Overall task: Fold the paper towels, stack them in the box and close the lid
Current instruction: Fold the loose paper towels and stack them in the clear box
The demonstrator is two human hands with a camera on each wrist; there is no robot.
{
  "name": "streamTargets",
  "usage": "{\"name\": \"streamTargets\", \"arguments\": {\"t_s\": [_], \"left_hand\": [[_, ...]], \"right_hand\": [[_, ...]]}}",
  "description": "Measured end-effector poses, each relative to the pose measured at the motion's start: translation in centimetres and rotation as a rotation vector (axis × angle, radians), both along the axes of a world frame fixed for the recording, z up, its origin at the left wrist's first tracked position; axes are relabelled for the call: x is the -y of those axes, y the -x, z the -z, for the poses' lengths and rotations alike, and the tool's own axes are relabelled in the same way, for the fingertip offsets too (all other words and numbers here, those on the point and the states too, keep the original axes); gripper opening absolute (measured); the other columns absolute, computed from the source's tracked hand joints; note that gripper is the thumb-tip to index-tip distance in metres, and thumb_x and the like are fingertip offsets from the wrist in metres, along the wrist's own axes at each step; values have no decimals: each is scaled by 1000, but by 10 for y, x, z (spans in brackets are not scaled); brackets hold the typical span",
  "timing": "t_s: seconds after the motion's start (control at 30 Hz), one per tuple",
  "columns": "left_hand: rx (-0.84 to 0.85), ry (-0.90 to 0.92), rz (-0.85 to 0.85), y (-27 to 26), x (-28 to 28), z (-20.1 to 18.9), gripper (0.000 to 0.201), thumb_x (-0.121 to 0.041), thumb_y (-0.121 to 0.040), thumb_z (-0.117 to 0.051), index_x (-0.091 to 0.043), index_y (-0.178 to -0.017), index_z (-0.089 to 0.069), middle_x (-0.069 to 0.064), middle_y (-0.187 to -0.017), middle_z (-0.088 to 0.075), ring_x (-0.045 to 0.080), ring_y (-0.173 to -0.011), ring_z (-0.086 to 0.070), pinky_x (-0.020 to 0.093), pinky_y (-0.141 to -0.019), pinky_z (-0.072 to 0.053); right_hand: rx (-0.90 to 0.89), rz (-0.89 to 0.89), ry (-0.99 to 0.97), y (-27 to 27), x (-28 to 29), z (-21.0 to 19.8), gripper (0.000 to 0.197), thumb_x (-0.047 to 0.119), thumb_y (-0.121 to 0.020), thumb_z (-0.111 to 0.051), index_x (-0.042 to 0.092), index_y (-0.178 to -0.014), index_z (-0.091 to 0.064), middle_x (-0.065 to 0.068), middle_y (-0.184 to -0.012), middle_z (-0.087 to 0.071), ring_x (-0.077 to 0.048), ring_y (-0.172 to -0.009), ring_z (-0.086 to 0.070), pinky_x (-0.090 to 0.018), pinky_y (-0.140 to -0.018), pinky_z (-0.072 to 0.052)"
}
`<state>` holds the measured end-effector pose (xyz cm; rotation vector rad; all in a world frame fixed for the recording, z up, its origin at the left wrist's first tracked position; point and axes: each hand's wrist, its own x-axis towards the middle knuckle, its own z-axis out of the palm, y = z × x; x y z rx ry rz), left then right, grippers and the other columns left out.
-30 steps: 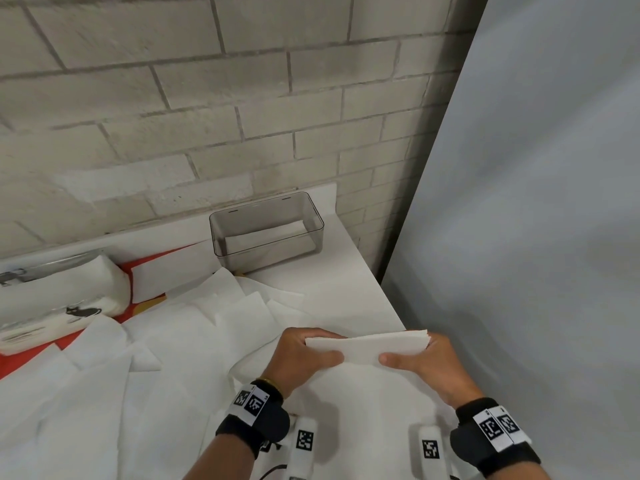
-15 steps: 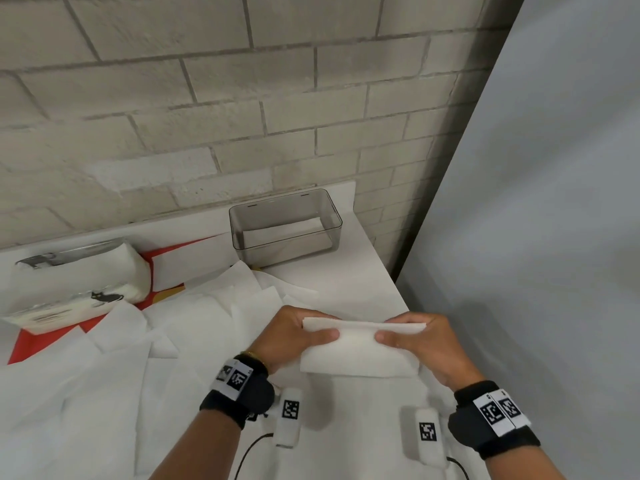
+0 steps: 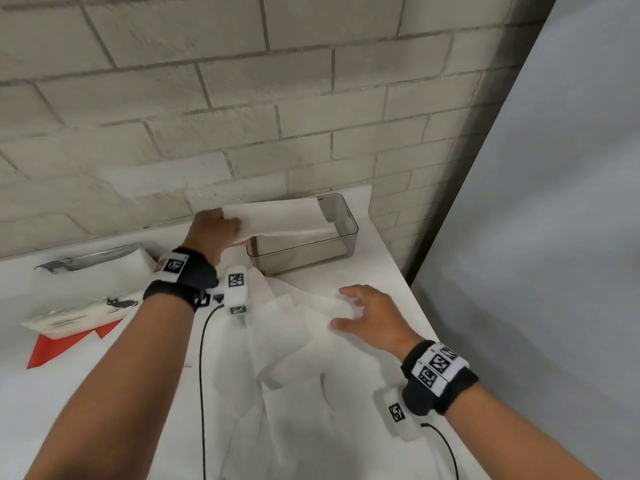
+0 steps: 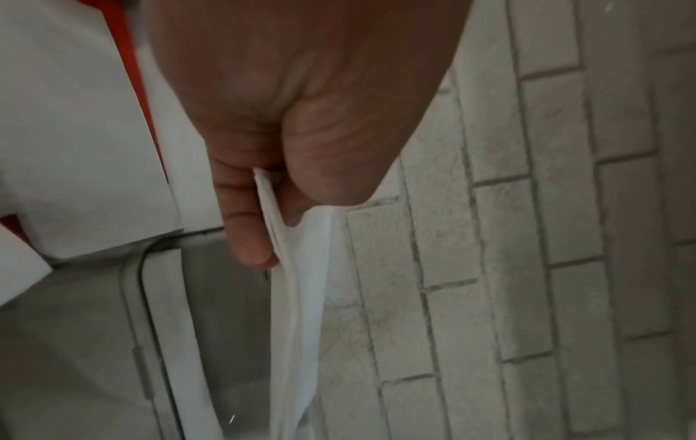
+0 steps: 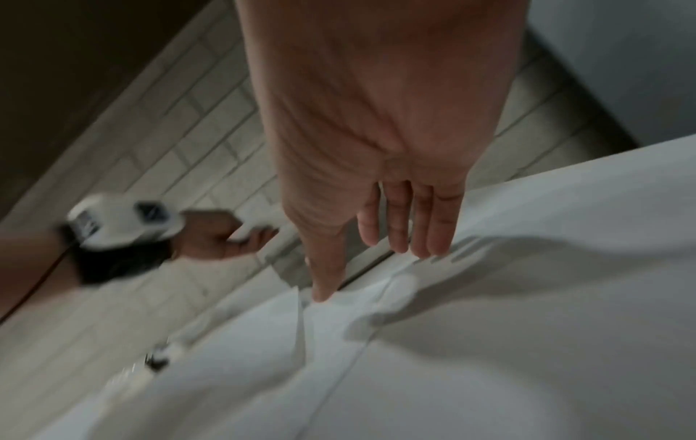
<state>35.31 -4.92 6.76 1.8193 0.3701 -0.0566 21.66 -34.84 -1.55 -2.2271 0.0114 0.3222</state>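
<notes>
**Nearly in: folded towel over the open box**

Now pinching one short end of the folded paper towel (image 3: 277,218) with the left hand (image 3: 213,233), thumb on top, fingers beneath, as seen clearly in the left wrist view (image 4: 293,268). Towel stretched rightward from that hand in the upper middle of the frame, long axis running along the clear box (image 3: 341,233) and sagging into its opening at the far end. Box directly right of and below the grip, so probably just a lowering and letting go. Right hand (image 3: 372,317) released, fingers spread and relaxed, hovering over or lightly touching the loose unfolded towels (image 3: 284,358) on the worktop (image 3: 391,271), lower right. No lid visible.
</notes>
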Motion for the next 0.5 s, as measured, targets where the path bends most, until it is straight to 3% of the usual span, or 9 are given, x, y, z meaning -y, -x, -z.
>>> {"name": "streamTargets", "arguments": {"t_s": [0.1,0.23,0.37,0.4,0.47,0.5], "left_hand": [[-53,-169,48,-23,13,7,34,-2,-97,-60,12,-129,-61,29,-124,-68,40,-113,-70,44,-91,-62],[-103,-288,105,-51,27,29,37,-6,-87,-61,10,-120,-65,28,-120,-71,40,-103,-75,49,-81,-66],[-110,-328,77,-57,48,32,35,-4,-95,-59,12,-126,-63,27,-122,-70,38,-106,-73,38,-86,-64],[-128,-322,70,-58,53,32,36,-10,-99,-60,10,-129,-62,25,-126,-69,36,-107,-72,34,-87,-62],[-209,-271,87,-52,61,25,51,-40,-106,-55,3,-133,-62,18,-136,-66,31,-117,-67,29,-97,-53],[-191,-505,207,-48,60,29,61,-53,-106,-49,-1,-134,-63,14,-137,-66,29,-123,-64,29,-101,-50]], "right_hand": [[22,-205,282,-15,-23,4,97,51,-76,-86,24,-156,-39,0,-153,-45,-22,-143,-38,-32,-118,-34],[30,-294,446,-31,-41,6,106,54,-71,-88,20,-157,-35,-5,-148,-45,-27,-137,-37,-35,-116,-35],[-30,-311,450,-38,-47,8,93,50,-66,-92,19,-143,-49,-3,-128,-58,-25,-123,-47,-33,-103,-44],[-72,-295,411,-39,-47,8,90,48,-65,-94,20,-140,-52,0,-122,-62,-23,-119,-50,-32,-100,-45],[-136,-252,328,-40,-47,6,76,40,-64,-97,20,-127,-61,6,-107,-65,-20,-110,-58,-29,-92,-49],[-153,-237,303,-40,-46,6,66,37,-63,-97,19,-118,-66,7,-102,-65,-18,-105,-62,-28,-89,-51]]}}
